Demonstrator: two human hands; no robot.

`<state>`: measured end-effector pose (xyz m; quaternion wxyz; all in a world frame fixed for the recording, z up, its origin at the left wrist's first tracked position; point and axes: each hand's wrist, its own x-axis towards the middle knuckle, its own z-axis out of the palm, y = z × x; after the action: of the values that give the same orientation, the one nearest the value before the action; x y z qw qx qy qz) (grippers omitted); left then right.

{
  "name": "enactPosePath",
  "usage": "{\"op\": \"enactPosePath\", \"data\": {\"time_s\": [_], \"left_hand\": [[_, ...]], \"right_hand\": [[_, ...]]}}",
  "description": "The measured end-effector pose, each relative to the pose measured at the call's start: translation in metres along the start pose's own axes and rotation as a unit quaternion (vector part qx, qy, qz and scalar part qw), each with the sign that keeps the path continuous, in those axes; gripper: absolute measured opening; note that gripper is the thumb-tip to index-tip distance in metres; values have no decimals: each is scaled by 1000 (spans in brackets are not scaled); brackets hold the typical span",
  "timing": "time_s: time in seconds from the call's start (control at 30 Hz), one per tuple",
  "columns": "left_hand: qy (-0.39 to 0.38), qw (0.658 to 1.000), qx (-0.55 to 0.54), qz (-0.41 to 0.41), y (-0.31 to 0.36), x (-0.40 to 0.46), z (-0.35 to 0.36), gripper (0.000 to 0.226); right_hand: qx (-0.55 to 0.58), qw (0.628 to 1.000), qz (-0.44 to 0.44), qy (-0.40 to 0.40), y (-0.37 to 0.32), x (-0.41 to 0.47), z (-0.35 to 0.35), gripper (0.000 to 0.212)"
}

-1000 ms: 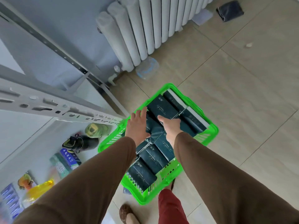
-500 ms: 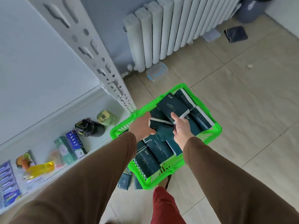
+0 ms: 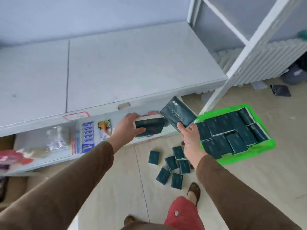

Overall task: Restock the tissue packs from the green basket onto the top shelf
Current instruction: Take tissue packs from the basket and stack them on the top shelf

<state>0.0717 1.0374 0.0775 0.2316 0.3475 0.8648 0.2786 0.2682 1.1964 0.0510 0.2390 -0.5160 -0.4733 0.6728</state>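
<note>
Head view: left hand [image 3: 127, 128] grips one tissue pack [image 3: 149, 128], long axis sideways; right hand [image 3: 189, 138] pinches a second pack [image 3: 178, 113] beside it; top shelf [image 3: 132, 67] lies just beyond both grips, left nearer; green basket [image 3: 272, 143] sits right.

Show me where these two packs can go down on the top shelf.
The top shelf is bare from its seam right to the white post, and left of the seam too. The lower shelf is crowded; loose packs litter the floor beside the green basket.
</note>
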Motion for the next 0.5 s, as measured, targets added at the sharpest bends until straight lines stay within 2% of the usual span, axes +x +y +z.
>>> {"op": "enactPosePath", "data": {"time_s": [0.2,0.37,0.5], "left_hand": [[118,990,-23,-69,-111,-87,-169,43],[190,976,-58,-90,-186,-115,-270,40],[235,965,-44,-105,-246,-108,-339,37]], "right_hand": [[-47,983,-80,-156,-27,-81,167,41],[-82,965,-118,-217,-42,-110,286,35],[-142,941,-163,-260,-45,-108,374,31]]}}
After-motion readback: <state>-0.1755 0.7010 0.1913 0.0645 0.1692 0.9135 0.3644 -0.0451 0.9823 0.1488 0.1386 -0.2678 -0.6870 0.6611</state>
